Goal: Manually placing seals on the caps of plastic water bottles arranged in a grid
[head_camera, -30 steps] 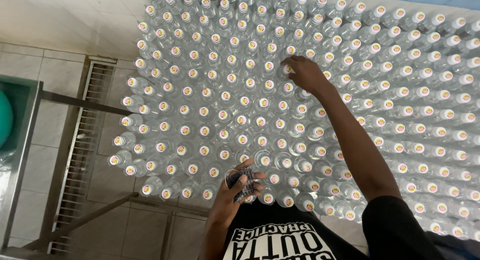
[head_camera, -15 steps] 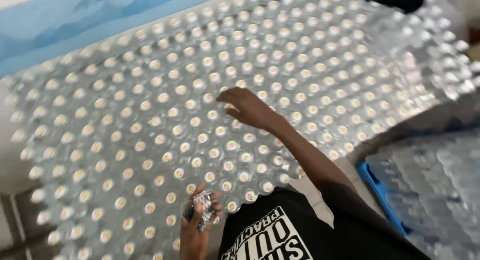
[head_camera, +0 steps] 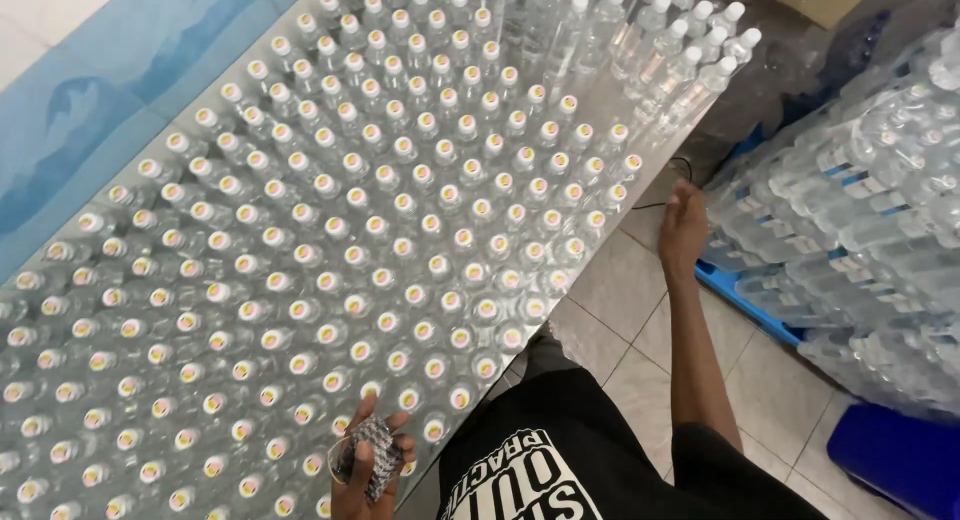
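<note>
Seen from above, the left hand (head_camera: 368, 458) grips a small stack of clear seals (head_camera: 380, 450) at the near edge of a desk (head_camera: 640, 90) crowded with capped bottles (head_camera: 400, 220), while the right hand (head_camera: 684, 228) hangs open and empty beside wrapped bottle packs (head_camera: 860, 220).

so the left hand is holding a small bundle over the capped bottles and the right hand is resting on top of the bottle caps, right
Not quite. The left hand does hold a small bundle over the capped bottles, but the right hand is off the table, out over the tiled floor beside the wrapped bottle packs, as the head view shows.
</note>
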